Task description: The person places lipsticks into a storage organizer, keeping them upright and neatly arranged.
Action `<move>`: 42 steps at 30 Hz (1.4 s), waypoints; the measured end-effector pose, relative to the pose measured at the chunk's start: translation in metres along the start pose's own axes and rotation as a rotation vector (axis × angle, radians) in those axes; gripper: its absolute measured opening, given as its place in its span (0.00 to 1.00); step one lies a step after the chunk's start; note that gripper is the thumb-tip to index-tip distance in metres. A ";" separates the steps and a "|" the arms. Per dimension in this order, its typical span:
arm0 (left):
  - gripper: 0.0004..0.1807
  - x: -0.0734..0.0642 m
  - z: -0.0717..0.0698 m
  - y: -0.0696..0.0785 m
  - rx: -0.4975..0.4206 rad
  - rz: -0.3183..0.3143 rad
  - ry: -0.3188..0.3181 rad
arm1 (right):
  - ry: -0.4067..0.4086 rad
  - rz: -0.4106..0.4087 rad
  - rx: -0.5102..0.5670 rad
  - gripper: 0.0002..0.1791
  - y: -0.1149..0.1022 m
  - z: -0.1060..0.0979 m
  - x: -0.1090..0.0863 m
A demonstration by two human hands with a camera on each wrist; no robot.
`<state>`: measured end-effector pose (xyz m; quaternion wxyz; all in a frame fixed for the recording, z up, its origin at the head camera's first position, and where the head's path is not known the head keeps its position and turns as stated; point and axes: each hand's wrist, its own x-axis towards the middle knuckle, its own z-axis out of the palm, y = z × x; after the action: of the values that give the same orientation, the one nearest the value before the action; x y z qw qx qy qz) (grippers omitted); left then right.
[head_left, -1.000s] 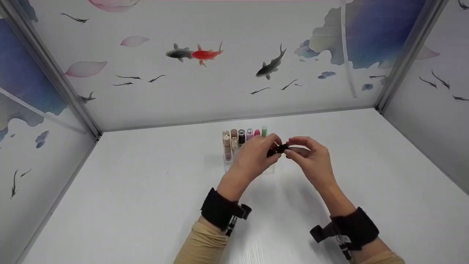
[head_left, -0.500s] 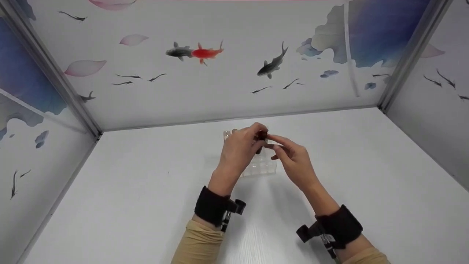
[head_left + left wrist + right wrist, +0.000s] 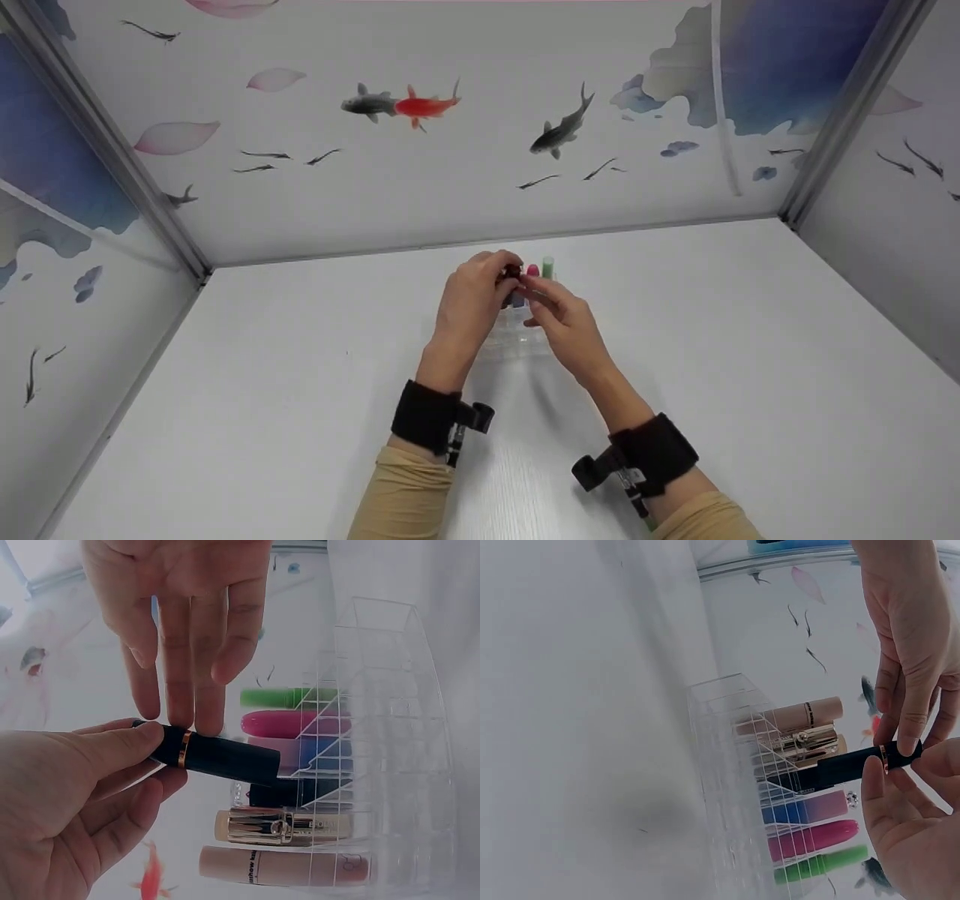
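My left hand (image 3: 469,304) pinches a black lipstick tube (image 3: 232,757) with a gold band between thumb and fingers, near its upper end. The tube is over the rear row of a clear lipstick organizer (image 3: 510,346), its lower end pointing toward the slots. In the right wrist view it overlaps another dark tube (image 3: 799,781) there, so I cannot tell whether it has entered a slot. My right hand (image 3: 570,322) is close beside, its extended fingers (image 3: 178,682) at the tube's upper part, seemingly touching it.
Standing in the organizer are a green tube (image 3: 274,697), a pink tube (image 3: 289,724), a blue and lilac tube (image 3: 806,808), a gold lipstick (image 3: 285,826) and a beige tube (image 3: 277,865). Its front compartments face me. A patterned wall (image 3: 480,202) rises behind the white table (image 3: 300,405).
Both hands have moved left, with the left hand carrying the black lipstick tube over the organizer. The tube has turned from lying sideways between the hands to pointing downward.
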<state>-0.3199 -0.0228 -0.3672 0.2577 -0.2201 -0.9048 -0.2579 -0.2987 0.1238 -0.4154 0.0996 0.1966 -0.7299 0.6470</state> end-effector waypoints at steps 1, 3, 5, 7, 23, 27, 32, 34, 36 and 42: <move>0.09 0.000 0.001 -0.001 0.000 -0.008 0.002 | -0.007 0.004 0.002 0.21 0.001 0.001 0.000; 0.08 0.000 0.002 -0.002 0.001 -0.021 0.004 | -0.018 0.012 0.001 0.21 0.003 0.001 0.001; 0.08 0.000 0.003 -0.003 0.011 -0.027 0.004 | -0.027 0.016 0.000 0.22 0.005 0.002 0.001; 0.09 0.000 0.004 -0.004 0.030 -0.031 0.004 | -0.039 0.017 -0.001 0.22 0.006 0.002 0.001; 0.10 -0.002 0.014 -0.010 0.153 -0.065 -0.023 | -0.126 0.068 -0.008 0.27 0.017 0.002 0.001; 0.10 -0.001 0.016 -0.010 0.208 -0.075 -0.031 | -0.156 0.085 -0.015 0.28 0.018 0.001 0.000; 0.09 -0.001 0.018 -0.011 0.235 -0.077 -0.018 | -0.173 0.081 -0.001 0.32 0.022 0.001 0.000; 0.09 -0.001 0.018 -0.011 0.245 -0.072 -0.010 | -0.181 0.079 0.004 0.32 0.022 0.001 0.000; 0.09 -0.001 0.019 -0.012 0.251 -0.069 -0.007 | -0.193 0.074 0.007 0.33 0.023 0.002 0.000; 0.07 -0.002 0.023 -0.015 0.275 -0.066 -0.011 | -0.231 0.074 0.040 0.34 0.023 0.003 -0.001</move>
<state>-0.3344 -0.0221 -0.3907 0.2720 -0.1543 -0.9396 -0.1388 -0.3070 0.1231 -0.4375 -0.0130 0.2446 -0.7303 0.6377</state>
